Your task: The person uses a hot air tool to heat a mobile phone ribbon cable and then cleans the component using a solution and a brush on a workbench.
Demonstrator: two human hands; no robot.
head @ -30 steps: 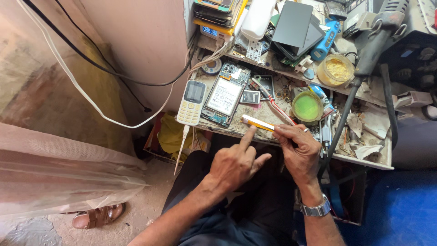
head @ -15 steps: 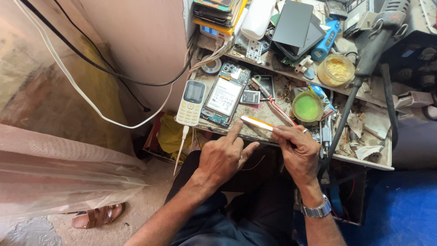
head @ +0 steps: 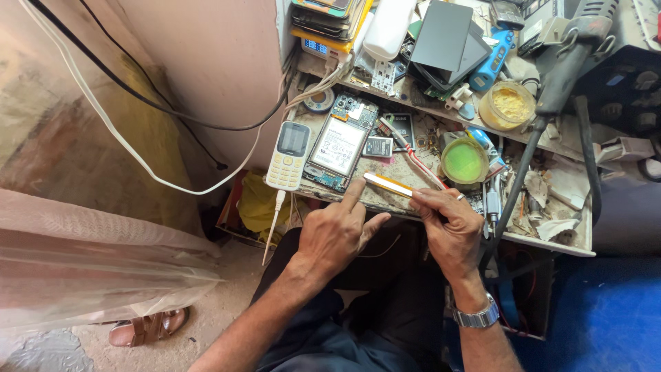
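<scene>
My right hand grips a thin white and yellow tool that points left across the cluttered workbench. My left hand rests at the bench's front edge with its index finger stretched out, the fingertip near the tool's tip and just below an opened smartphone whose insides show. A cream keypad phone lies to the left of it with a white cable plugged into its lower end. A metal watch sits on my right wrist.
A green round container, a tub of yellow paste, a soldering iron, a stack of phones and dark tablets crowd the bench. Cables hang along the pink wall. A sandalled foot shows on the floor.
My left hand has shifted slightly along the bench edge, its index finger staying extended toward the tool's tip. My right hand has kept its grip in about the same place.
</scene>
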